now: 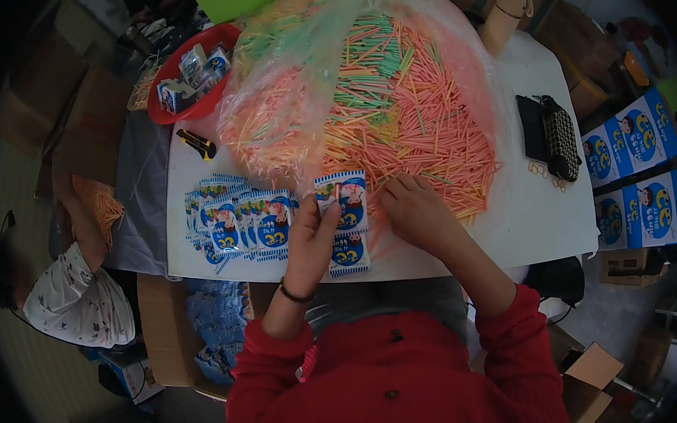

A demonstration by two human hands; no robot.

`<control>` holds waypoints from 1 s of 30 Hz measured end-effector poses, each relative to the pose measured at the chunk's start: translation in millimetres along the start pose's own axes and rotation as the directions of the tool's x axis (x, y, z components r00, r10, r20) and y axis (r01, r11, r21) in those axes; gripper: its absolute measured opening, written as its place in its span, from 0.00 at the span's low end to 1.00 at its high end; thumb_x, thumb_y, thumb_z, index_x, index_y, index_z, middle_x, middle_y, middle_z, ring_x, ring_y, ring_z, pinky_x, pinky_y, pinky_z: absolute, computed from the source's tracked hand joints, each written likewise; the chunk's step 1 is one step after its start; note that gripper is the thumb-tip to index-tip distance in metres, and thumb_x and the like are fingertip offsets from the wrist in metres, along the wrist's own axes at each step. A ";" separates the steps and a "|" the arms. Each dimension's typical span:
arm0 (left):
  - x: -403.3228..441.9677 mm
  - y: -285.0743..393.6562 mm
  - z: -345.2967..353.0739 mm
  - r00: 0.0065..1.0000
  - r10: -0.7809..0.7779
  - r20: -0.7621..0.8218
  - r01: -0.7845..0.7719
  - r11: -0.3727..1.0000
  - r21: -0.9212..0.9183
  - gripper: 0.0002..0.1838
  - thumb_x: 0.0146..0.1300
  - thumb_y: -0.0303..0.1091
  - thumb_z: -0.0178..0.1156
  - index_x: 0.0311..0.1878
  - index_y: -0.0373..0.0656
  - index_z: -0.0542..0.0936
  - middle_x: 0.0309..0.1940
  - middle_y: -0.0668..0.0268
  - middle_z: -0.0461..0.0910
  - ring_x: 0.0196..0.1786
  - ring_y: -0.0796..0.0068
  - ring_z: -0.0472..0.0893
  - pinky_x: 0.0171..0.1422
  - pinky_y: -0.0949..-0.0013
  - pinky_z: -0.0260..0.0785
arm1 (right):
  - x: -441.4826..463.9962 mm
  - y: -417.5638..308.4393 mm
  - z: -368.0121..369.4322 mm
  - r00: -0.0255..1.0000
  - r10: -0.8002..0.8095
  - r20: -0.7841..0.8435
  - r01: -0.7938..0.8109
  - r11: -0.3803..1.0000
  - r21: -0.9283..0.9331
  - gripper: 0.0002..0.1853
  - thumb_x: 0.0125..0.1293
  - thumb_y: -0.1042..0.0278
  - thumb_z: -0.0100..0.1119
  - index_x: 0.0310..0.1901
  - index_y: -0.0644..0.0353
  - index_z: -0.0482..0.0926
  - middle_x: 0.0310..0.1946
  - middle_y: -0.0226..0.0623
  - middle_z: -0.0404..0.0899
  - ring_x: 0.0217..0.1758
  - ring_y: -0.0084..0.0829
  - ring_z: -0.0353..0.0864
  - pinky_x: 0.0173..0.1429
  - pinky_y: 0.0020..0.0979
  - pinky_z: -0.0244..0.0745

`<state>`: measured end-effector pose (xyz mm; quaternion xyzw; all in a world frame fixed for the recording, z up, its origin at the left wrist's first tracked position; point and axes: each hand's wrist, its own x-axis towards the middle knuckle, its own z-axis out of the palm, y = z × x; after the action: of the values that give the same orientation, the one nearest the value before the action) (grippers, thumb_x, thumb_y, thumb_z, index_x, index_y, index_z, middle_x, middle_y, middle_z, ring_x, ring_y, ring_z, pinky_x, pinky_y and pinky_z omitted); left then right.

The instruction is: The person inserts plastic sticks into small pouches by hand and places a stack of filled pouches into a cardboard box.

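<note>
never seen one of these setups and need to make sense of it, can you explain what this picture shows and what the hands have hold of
There is no machine here: a person works bare-handed. The single picture comes from a camera on that person's head, looking forward and down.

On the white table lie a big heap of thin coloured sticks, partly under clear plastic, a spread of blue-and-white packets and a box cutter. A red bowl at the far left holds more packets.

The left hand holds a printed packet. The right hand is at the heap's near edge; whether it grips a stick is hard to tell.
</note>
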<state>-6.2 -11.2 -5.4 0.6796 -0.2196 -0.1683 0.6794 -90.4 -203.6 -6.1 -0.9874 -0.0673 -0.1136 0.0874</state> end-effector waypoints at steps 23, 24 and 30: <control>6.7 -20.2 5.0 0.984 -0.127 -0.125 0.071 0.923 -0.379 0.08 0.69 0.28 0.58 0.49 0.39 0.79 0.41 0.69 0.83 0.38 0.84 0.81 0.43 0.76 0.75 | -39.0 9.0 38.3 0.892 0.448 0.066 -0.232 0.326 0.916 0.13 0.70 0.80 0.45 0.54 0.60 0.68 0.44 0.36 0.75 0.50 0.24 0.75 0.58 0.27 0.68; 8.3 -17.7 4.4 0.983 -0.126 -0.133 0.067 0.922 -0.380 0.08 0.69 0.28 0.58 0.49 0.39 0.79 0.41 0.69 0.83 0.38 0.84 0.81 0.43 0.76 0.75 | -34.1 6.4 37.6 0.806 0.589 0.064 -0.141 0.085 0.986 0.10 0.71 0.76 0.47 0.52 0.60 0.69 0.41 0.34 0.75 0.47 0.26 0.76 0.56 0.28 0.70; 13.5 -0.2 -5.8 0.955 -0.294 -0.028 0.172 0.630 -0.758 0.11 0.72 0.33 0.52 0.52 0.40 0.77 0.45 0.64 0.83 0.45 0.74 0.84 0.49 0.69 0.78 | -13.7 13.3 11.2 0.633 0.678 0.374 0.092 -0.545 0.833 0.07 0.75 0.65 0.47 0.46 0.58 0.71 0.32 0.28 0.72 0.34 0.23 0.72 0.44 0.28 0.72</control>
<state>8.3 -13.4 -4.6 0.3735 0.0103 -0.2790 0.8846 -99.1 -216.0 -22.1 -0.3334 0.2527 -0.1981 0.8864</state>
